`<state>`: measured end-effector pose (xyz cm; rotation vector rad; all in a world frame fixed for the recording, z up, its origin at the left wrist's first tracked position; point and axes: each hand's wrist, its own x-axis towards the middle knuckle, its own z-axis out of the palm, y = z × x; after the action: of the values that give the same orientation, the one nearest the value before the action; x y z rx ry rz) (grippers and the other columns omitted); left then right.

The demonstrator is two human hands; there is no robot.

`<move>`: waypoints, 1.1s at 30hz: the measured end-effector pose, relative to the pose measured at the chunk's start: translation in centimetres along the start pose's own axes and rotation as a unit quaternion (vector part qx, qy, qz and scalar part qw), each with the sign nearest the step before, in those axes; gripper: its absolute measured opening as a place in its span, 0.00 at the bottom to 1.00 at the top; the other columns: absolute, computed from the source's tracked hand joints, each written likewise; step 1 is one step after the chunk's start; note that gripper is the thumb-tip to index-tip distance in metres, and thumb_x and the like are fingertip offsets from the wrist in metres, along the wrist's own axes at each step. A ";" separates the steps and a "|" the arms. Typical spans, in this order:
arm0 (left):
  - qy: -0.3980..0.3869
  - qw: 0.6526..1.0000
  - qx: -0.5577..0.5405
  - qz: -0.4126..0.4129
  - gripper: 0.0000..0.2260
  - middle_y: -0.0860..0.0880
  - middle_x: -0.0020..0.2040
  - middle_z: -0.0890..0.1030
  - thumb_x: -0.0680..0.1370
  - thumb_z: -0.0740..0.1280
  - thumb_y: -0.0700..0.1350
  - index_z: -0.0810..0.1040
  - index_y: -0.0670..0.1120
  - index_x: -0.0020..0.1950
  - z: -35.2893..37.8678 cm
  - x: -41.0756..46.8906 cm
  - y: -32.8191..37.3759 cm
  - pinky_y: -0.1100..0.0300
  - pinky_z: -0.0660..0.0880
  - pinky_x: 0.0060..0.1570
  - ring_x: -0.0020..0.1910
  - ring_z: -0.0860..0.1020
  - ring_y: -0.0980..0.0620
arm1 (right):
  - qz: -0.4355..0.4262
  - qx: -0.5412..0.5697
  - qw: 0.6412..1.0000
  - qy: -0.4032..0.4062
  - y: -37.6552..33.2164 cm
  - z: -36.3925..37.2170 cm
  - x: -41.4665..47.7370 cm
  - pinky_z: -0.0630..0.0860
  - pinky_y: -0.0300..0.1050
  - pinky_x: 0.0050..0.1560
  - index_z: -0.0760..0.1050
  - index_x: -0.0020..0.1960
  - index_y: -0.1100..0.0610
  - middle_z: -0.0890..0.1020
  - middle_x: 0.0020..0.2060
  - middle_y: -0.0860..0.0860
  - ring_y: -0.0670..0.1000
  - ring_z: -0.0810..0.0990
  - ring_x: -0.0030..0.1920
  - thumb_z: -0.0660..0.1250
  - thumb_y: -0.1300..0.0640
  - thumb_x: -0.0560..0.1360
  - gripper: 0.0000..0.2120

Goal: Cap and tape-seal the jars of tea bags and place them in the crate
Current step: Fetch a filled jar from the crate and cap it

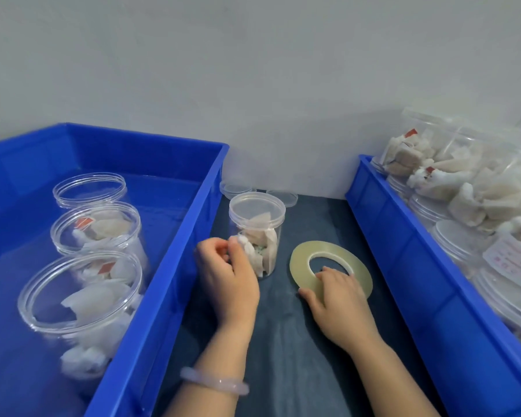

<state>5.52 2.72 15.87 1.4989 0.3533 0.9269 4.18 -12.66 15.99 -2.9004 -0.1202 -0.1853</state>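
Observation:
A clear plastic jar holding tea bags stands upright on the dark mat between two crates, with a clear cap on top. My left hand curls around the jar's lower left side. To the right, a flat roll of clear tape lies on the mat. My right hand grips the roll, fingers over its near edge into the hole and thumb on the outer rim. The blue crate on the left holds three clear jars of tea bags in a row.
A second blue crate on the right is packed with jars and a clear bag of tea bags. Two loose clear lids sit behind the centre jar against the white wall. A dark mat covers the strip between the crates.

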 end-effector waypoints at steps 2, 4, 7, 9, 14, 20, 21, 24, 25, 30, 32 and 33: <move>-0.119 0.992 -0.009 0.031 0.04 0.52 0.40 0.78 0.74 0.65 0.47 0.71 0.54 0.42 -0.9 -1.5 0.5 0.72 0.68 0.38 0.38 0.75 0.60 | 0.013 0.102 0.994 0.025 0.4 -0.6 -0.4 0.60 0.47 0.71 0.73 0.61 0.54 0.79 0.52 0.46 0.49 0.74 0.60 0.58 0.42 0.78 0.20; -0.268 0.963 -0.020 0.023 0.11 0.56 0.50 0.78 0.74 0.66 0.44 0.73 0.58 0.53 -1.4 -2.6 0.6 0.74 0.70 0.45 0.47 0.76 0.66 | 0.021 0.203 0.978 0.054 0.5 -1.2 -1.2 0.71 0.46 0.57 0.74 0.58 0.51 0.80 0.48 0.42 0.47 0.75 0.54 0.60 0.40 0.76 0.18; -0.417 0.906 -0.067 -0.029 0.26 0.59 0.67 0.70 0.74 0.66 0.44 0.64 0.52 0.72 -0.9 -3.2 0.6 0.67 0.69 0.62 0.63 0.70 0.69 | -0.009 0.246 0.965 0.093 0.2 -1.6 -2.2 0.69 0.39 0.41 0.75 0.50 0.45 0.79 0.40 0.39 0.43 0.76 0.44 0.56 0.38 0.75 0.15; -0.438 0.893 -0.091 -0.041 0.29 0.56 0.71 0.68 0.75 0.68 0.43 0.60 0.55 0.72 -0.7 -3.4 0.7 0.63 0.71 0.64 0.65 0.72 0.65 | -0.027 0.279 0.956 0.089 -0.1 -1.7 -2.5 0.72 0.44 0.46 0.77 0.51 0.45 0.80 0.44 0.39 0.43 0.77 0.48 0.53 0.40 0.73 0.18; -0.360 0.929 -0.089 -0.015 0.27 0.54 0.69 0.72 0.73 0.72 0.33 0.70 0.61 0.61 -0.9 -3.6 1.2 0.70 0.74 0.53 0.57 0.78 0.64 | -0.033 0.315 0.946 0.069 -0.7 -1.0 -2.5 0.71 0.53 0.60 0.76 0.62 0.48 0.79 0.56 0.42 0.49 0.74 0.59 0.50 0.46 0.72 0.24; -0.252 0.962 -0.006 0.100 0.13 0.59 0.49 0.81 0.67 0.77 0.36 0.85 0.45 0.50 -0.9 -3.6 1.3 0.75 0.73 0.44 0.44 0.80 0.66 | -0.020 0.327 0.941 0.084 -1.5 -0.6 -2.6 0.70 0.54 0.61 0.74 0.64 0.50 0.79 0.55 0.42 0.47 0.74 0.59 0.53 0.46 0.72 0.24; -0.249 0.963 -0.008 0.102 0.11 0.58 0.46 0.81 0.67 0.77 0.36 0.85 0.45 0.47 -0.9 -3.6 1.3 0.74 0.74 0.43 0.43 0.80 0.64 | -0.022 0.329 0.940 0.086 -1.6 -0.7 -2.6 0.70 0.54 0.61 0.74 0.63 0.49 0.79 0.54 0.41 0.46 0.75 0.58 0.54 0.46 0.72 0.23; -0.281 0.958 -0.047 0.021 0.10 0.54 0.37 0.83 0.68 0.77 0.36 0.82 0.51 0.40 -1.1 -3.5 1.4 0.72 0.74 0.40 0.38 0.81 0.60 | -0.022 0.336 0.938 0.085 -1.7 -0.7 -2.8 0.71 0.54 0.61 0.74 0.63 0.48 0.79 0.54 0.41 0.47 0.75 0.58 0.55 0.46 0.72 0.22; -0.293 0.954 -0.064 -0.009 0.11 0.55 0.38 0.84 0.69 0.76 0.36 0.81 0.51 0.41 -1.1 -3.5 1.4 0.72 0.74 0.40 0.38 0.82 0.59 | -0.022 0.340 0.936 0.085 -1.7 -0.7 -2.8 0.71 0.54 0.61 0.74 0.62 0.46 0.79 0.54 0.40 0.47 0.75 0.58 0.55 0.46 0.72 0.21; -0.365 0.913 -0.156 -0.094 0.24 0.60 0.49 0.83 0.73 0.70 0.30 0.74 0.55 0.60 -1.0 -3.3 1.9 0.70 0.76 0.44 0.48 0.81 0.61 | -0.056 0.400 0.910 0.097 -2.6 -1.3 -3.2 0.67 0.26 0.52 0.66 0.50 0.18 0.74 0.49 0.21 0.29 0.72 0.54 0.58 0.53 0.72 0.25; -0.384 0.902 -0.173 -0.096 0.26 0.57 0.52 0.84 0.73 0.69 0.29 0.73 0.55 0.62 -1.0 -3.0 1.8 0.68 0.76 0.47 0.53 0.81 0.59 | -0.073 0.420 0.899 0.096 -2.7 -1.3 -3.3 0.67 0.23 0.51 0.66 0.50 0.18 0.74 0.50 0.24 0.30 0.73 0.52 0.58 0.57 0.72 0.29; -0.384 0.901 -0.178 -0.098 0.26 0.56 0.53 0.84 0.73 0.69 0.29 0.74 0.54 0.63 -1.0 -2.9 1.7 0.67 0.76 0.49 0.55 0.80 0.58 | -0.078 0.433 0.893 0.096 -2.5 -1.1 -3.2 0.67 0.23 0.50 0.69 0.50 0.21 0.77 0.48 0.28 0.31 0.74 0.51 0.59 0.58 0.71 0.28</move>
<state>2.45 1.04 16.39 1.3347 -0.2346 0.1709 0.62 -10.72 17.13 -1.9664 -0.3114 -0.3414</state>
